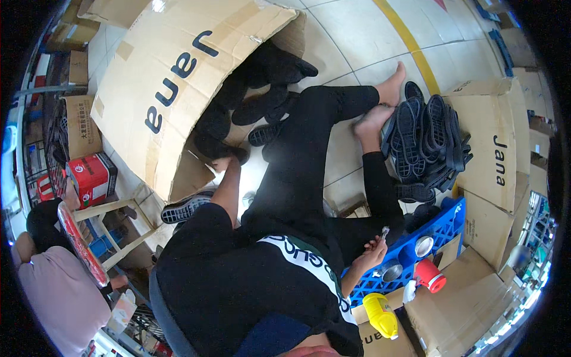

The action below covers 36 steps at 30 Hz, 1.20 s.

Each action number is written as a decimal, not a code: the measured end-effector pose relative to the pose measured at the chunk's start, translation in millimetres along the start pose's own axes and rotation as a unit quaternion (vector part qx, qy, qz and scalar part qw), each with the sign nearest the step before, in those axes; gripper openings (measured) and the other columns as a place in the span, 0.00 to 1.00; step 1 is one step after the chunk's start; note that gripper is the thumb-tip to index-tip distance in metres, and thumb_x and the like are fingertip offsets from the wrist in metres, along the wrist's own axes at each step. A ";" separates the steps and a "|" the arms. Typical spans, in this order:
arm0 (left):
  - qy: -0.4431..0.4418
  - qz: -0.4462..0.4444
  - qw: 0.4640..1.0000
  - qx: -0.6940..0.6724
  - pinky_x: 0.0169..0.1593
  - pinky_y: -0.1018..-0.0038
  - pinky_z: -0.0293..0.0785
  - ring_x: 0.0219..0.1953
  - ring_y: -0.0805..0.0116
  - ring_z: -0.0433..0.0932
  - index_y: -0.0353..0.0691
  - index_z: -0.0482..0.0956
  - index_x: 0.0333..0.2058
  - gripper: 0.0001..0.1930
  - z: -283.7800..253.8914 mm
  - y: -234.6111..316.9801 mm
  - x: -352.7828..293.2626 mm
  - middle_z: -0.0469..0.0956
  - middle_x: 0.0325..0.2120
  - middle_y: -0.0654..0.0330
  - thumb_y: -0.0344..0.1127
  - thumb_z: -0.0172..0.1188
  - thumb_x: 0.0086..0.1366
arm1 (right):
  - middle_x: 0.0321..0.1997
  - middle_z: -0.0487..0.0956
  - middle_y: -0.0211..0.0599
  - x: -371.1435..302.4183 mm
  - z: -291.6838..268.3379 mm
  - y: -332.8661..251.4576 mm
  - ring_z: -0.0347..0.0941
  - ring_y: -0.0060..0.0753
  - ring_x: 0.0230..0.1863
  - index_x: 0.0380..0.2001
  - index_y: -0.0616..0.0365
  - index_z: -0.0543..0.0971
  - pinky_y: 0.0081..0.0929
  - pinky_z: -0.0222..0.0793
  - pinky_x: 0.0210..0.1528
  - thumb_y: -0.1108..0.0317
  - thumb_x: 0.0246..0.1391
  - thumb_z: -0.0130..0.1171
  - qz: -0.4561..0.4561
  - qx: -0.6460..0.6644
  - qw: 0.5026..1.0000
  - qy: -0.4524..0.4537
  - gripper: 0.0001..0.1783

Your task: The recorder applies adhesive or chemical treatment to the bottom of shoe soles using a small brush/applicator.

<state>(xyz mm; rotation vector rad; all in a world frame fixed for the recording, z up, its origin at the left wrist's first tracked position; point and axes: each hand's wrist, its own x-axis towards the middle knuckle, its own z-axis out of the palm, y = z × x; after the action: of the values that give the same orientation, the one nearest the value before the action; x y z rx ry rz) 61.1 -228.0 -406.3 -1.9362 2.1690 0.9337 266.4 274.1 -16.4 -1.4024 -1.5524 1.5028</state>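
My left hand (222,164) is at the mouth of a big tipped cardboard box (190,53), against a dark fuzzy shoe piece (209,147). Its fingers are mostly hidden. Many such black pieces (262,104) spill from the box. My right hand (371,253) is over my bent leg, closed round a small tool (385,232) with a shiny tip; its exact kind is too small to make out. Beside that hand stands a blue plastic crate (449,221) with a metal cup (391,272) and another round metal container (423,246).
Black rubber shoe soles (410,140) are heaped beyond my feet, by a cardboard box (491,149). One sole (185,208) lies at left. A red mug (429,275) and yellow bottle (380,315) are near the crate. A person (65,291) is by a wooden-framed seat (128,205).
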 end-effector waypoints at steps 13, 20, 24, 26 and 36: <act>-0.538 -0.080 0.743 -0.390 0.52 0.54 0.69 0.49 0.56 0.71 0.44 0.75 0.43 0.19 -100.1 124.9 -93.0 0.74 0.45 0.55 0.46 0.58 0.54 | 0.41 0.80 0.39 16.4 -56.9 43.3 0.76 0.27 0.36 0.40 0.60 0.77 0.22 0.73 0.33 0.64 0.63 0.55 0.024 0.154 0.983 0.095 0.11; -0.708 0.102 0.562 -0.416 0.71 0.57 0.51 0.67 0.49 0.58 0.29 0.61 0.61 0.40 -197.2 196.7 -279.2 0.66 0.60 0.51 0.28 0.57 0.44 | 0.24 0.80 0.38 80.2 -195.7 89.8 0.77 0.28 0.27 0.31 0.64 0.80 0.28 0.73 0.32 0.64 0.56 0.62 -0.014 -0.209 0.944 0.254 0.12; -0.731 0.199 0.523 -0.390 0.70 0.58 0.53 0.66 0.50 0.60 0.37 0.59 0.64 0.40 -203.7 238.0 -358.0 0.67 0.59 0.53 0.30 0.57 0.48 | 0.28 0.82 0.46 121.7 -260.4 103.5 0.80 0.38 0.29 0.32 0.64 0.80 0.32 0.74 0.34 0.65 0.53 0.62 -0.089 -0.293 0.904 0.299 0.11; -0.807 0.158 0.456 -0.340 0.67 0.59 0.58 0.61 0.51 0.66 0.41 0.55 0.66 0.38 -207.7 254.3 -396.3 0.72 0.53 0.54 0.38 0.57 0.57 | 0.31 0.82 0.49 138.8 -278.1 109.9 0.80 0.47 0.33 0.32 0.64 0.81 0.38 0.75 0.37 0.67 0.52 0.61 -0.068 -0.352 0.895 0.264 0.10; -0.740 0.264 0.615 -0.069 0.56 0.63 0.70 0.41 0.54 0.81 0.40 0.50 0.69 0.34 -209.3 226.9 -499.2 0.81 0.32 0.48 0.51 0.45 0.69 | 0.34 0.82 0.52 163.7 -297.5 133.4 0.79 0.54 0.37 0.33 0.61 0.81 0.45 0.74 0.41 0.67 0.51 0.60 -0.018 -0.389 0.905 0.173 0.09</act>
<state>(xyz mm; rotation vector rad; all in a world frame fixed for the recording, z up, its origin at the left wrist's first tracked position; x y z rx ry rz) 15.6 107.5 73.2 0.0511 1.3741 1.7908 527.1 507.2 -120.4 -1.9103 -2.0070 0.5327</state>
